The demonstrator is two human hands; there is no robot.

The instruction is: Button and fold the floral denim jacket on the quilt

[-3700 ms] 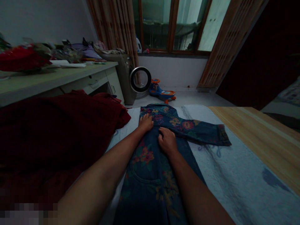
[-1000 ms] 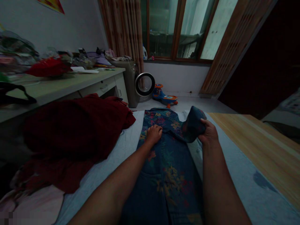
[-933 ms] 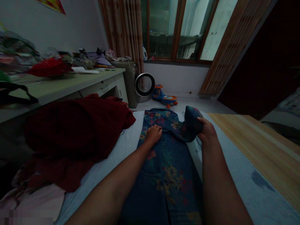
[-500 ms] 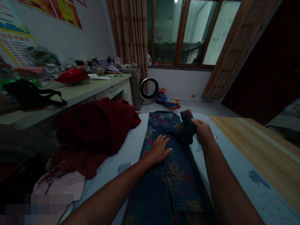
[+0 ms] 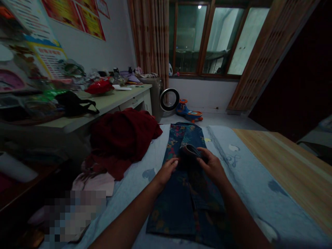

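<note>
A dark blue floral jacket (image 5: 172,204) lies lengthwise on the bed, its top end pointing at the window. My right hand (image 5: 211,164) grips one sleeve (image 5: 190,152) near the cuff and holds it over the jacket's middle, with the cuff opening showing. On the jacket's left side is my left hand (image 5: 167,169), fingers closed and thumb on top, at the cloth beside the sleeve. Its fingertips are partly hidden in shadow, and it looks to be pinching the jacket.
A dark red heap of cloth (image 5: 124,135) lies left of the jacket on the pale blue bed sheet (image 5: 140,193). A wooden board (image 5: 287,162) borders the right. Beyond are a cluttered desk (image 5: 124,102), a washing machine with its round door (image 5: 169,99) ajar, and a ride-on toy (image 5: 188,112).
My right hand has brought the sleeve leftward and nearer across the jacket. My left hand, spread flat on the cloth before, has moved slightly left and closed its fingers. The view has turned left.
</note>
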